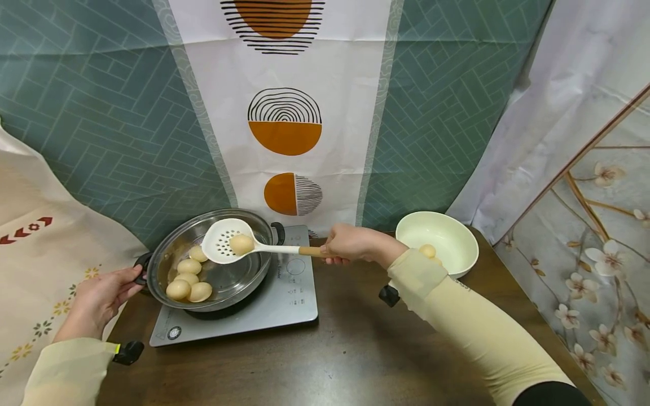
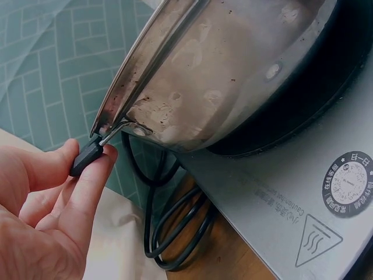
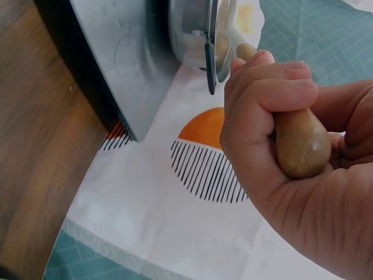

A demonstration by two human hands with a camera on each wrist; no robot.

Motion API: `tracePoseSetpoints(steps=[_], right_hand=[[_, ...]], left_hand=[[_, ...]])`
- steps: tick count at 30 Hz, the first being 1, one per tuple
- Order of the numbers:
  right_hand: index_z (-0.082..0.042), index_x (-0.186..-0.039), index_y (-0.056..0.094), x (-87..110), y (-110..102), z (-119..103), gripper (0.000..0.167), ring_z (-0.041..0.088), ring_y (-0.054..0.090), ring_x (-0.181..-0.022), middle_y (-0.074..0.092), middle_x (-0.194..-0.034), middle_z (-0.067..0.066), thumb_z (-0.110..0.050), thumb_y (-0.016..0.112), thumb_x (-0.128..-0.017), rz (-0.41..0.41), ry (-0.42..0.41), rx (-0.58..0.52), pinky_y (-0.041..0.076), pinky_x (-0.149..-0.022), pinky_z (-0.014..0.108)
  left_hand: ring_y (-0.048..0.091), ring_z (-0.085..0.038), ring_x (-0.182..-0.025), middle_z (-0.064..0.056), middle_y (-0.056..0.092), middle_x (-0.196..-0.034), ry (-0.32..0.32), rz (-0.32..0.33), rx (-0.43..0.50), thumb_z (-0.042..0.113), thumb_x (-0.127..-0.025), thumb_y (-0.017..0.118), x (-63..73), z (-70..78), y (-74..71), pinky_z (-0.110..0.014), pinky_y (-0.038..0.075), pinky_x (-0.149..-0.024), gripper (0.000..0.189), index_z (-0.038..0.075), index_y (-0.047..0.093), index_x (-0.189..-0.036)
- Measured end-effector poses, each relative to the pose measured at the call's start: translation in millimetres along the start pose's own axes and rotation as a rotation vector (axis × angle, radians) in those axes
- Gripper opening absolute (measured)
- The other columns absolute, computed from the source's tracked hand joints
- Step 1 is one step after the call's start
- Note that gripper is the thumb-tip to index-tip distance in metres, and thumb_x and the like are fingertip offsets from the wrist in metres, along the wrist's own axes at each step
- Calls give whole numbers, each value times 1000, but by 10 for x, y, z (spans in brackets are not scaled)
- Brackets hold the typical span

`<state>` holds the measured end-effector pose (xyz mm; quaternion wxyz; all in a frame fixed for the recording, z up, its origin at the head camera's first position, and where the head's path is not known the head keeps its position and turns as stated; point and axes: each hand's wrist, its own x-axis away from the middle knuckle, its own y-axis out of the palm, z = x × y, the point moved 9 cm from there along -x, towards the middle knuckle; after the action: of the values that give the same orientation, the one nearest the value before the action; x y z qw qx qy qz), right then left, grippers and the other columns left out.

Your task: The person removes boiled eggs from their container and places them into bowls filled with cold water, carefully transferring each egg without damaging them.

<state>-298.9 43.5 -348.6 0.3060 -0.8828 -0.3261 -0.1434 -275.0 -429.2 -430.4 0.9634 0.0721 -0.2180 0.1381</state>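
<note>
My left hand (image 1: 104,296) pinches the black side handle (image 2: 87,157) of a round steel pan (image 1: 231,290) between thumb and fingers. Several smooth, pale-brown peeled eggs (image 1: 188,266) lie together in the pan's left part. In my right hand (image 1: 355,241) is a white slotted spoon (image 1: 218,251), gripped by its wooden handle (image 3: 303,146) with the fingers curled round it. One egg (image 1: 241,244) rests in the spoon's bowl, over the pan. At the right stands a pale green bowl (image 1: 457,245) with eggs (image 1: 427,250) in it, partly hidden by my right forearm.
The pan is over a grey induction cooktop (image 1: 299,293) on a brown wooden table (image 1: 345,349). A coiled black cable (image 2: 175,227) hangs beside the cooktop's left edge. Patterned cloth (image 1: 325,141) covers the wall behind, and a floral panel (image 1: 599,270) closes off the right side.
</note>
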Motion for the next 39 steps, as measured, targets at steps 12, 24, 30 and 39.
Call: tracePoseSetpoints(steps=[12,24,30,39], right_hand=[[1,-82,65,243,-301,216,30,9,42,-52,54,-64,1,-17,47,-98,42,16,12,33,-45,17],[4,-88,64,683,-798,690,31,9,43,-56,54,-67,0,-16,43,-99,107,-6,0,39,-49,18],[5,-90,63,956,-978,947,31,8,42,-54,52,-66,1,-17,44,-99,134,15,-22,39,-48,18],[6,-99,61,1313,-1135,1335,32,7,41,-57,52,-71,0,-21,43,-100,169,74,-40,37,-48,18]], left_hand=[[71,-14,-65,3,72,-69,-8,14,1,16,-80,74,-7,-48,-41,-26,59,-64,10,18,75,-70],[71,-14,-63,2,72,-67,19,12,16,13,-80,74,-6,-40,-30,-26,59,-61,12,17,75,-69],[71,-14,-63,3,72,-67,21,14,18,14,-80,74,-11,-43,-40,-26,59,-61,11,18,75,-69],[71,-14,-66,3,72,-70,16,7,3,15,-79,75,-20,-13,-46,-26,59,-64,8,18,75,-72]])
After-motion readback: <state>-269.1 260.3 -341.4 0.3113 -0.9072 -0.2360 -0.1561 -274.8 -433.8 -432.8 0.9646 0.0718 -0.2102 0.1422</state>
